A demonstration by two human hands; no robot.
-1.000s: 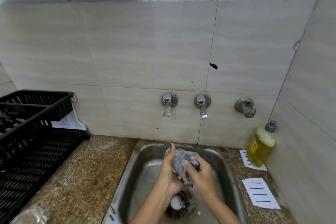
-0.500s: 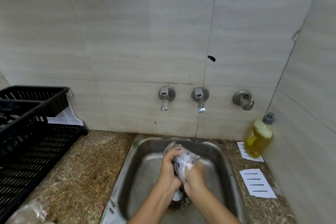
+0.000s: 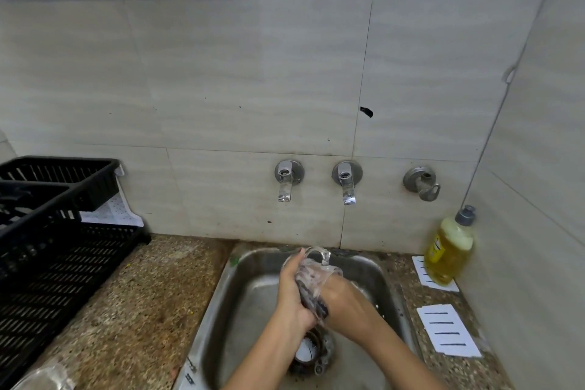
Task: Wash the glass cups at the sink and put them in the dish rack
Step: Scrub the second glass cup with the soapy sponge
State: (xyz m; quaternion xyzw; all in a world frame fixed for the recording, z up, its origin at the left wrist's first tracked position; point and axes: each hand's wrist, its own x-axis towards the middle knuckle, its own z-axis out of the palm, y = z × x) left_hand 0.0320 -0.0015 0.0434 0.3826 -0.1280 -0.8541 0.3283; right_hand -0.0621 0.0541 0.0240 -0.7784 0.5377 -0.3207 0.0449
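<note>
Glass cup [image 3: 316,274] sits tilted above the sink [image 3: 207,313], our left hand [image 3: 292,294] curled around it. Our right hand [image 3: 346,298] meets it, fingers hidden (we cannot tell its grip). A second glass [image 3: 41,377] is cropped bottom-left. We count three wall taps [image 3: 346,182], one soap bottle [image 3: 449,250], one dish rack [image 3: 47,247].

Dish rack [image 3: 47,250] left of sink [image 3: 240,279]; soap bottle [image 3: 449,250] right.

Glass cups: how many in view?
2. One glass cup in left hand and right hand over the sink; second cup, blurred, on counter bottom left. Others may be hidden.
</note>
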